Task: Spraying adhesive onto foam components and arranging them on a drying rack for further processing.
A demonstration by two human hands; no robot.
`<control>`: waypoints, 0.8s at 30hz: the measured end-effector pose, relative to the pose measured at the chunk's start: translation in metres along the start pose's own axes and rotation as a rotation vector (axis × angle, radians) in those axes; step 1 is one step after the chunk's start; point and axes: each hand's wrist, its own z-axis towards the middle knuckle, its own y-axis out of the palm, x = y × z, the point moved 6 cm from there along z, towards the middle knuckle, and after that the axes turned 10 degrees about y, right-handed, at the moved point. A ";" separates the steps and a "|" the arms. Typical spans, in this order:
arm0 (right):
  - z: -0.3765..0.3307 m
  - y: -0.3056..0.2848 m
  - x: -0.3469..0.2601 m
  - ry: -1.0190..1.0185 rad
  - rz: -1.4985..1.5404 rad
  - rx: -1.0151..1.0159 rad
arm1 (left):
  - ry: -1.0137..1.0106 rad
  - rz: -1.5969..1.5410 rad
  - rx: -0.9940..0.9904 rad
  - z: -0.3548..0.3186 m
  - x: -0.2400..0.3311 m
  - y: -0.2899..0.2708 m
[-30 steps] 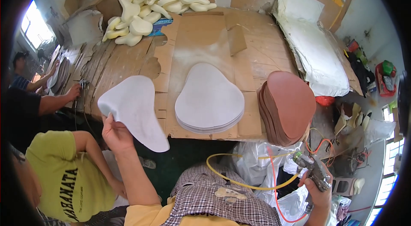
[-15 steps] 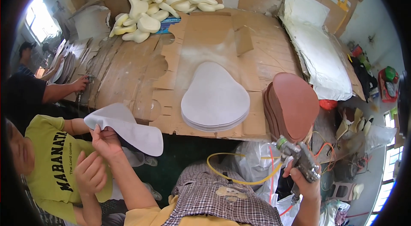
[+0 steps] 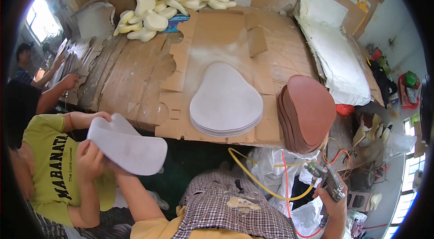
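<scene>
My right hand (image 3: 333, 196) grips a metal spray gun (image 3: 332, 184) with a hose running from it, held off the right front of the table. My left forearm (image 3: 137, 196) reaches left to a light grey saddle-shaped sheet (image 3: 135, 148); the left hand's fingers are hidden behind the sheet and another person's hand. That person, in a yellow-green shirt (image 3: 74, 162), has one hand (image 3: 90, 161) on the sheet's near edge and the other (image 3: 100, 116) at its far edge. A stack of matching grey sheets (image 3: 226, 99) lies on the cardboard in front of me.
A stack of reddish-brown sheets (image 3: 312, 110) stands right of the grey stack. Cream foam saddles (image 3: 156, 21) are piled at the back left. A yellow hose (image 3: 253, 182) loops before me, near an orange-red hose (image 3: 285, 180). Further people (image 3: 34, 99) work at the left.
The grey sheet has tilted and shifted slightly left and down, and the person in yellow-green now has hands on it. My right hand has moved the spray gun rightward and down.
</scene>
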 end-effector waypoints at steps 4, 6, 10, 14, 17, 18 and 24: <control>0.010 0.014 0.016 0.093 0.091 -0.236 | 0.008 0.016 0.146 0.040 -0.030 -0.077; 0.013 0.027 0.008 0.064 0.108 -0.289 | 0.082 0.003 0.356 0.079 -0.037 -0.193; 0.029 0.045 -0.004 -0.040 0.143 -0.226 | -0.278 0.193 0.423 0.026 -0.114 -0.240; 0.040 0.038 -0.022 -0.125 0.157 -0.052 | -0.464 0.415 0.362 -0.010 -0.162 -0.217; 0.041 0.031 -0.032 -0.174 0.170 0.017 | -0.500 0.558 0.114 -0.027 -0.185 -0.159; 0.043 0.030 -0.034 -0.188 0.171 0.018 | -0.498 0.558 0.114 -0.029 -0.191 -0.148; 0.042 0.021 -0.024 -0.047 0.018 -0.104 | -0.494 0.830 -0.458 -0.023 -0.249 -0.091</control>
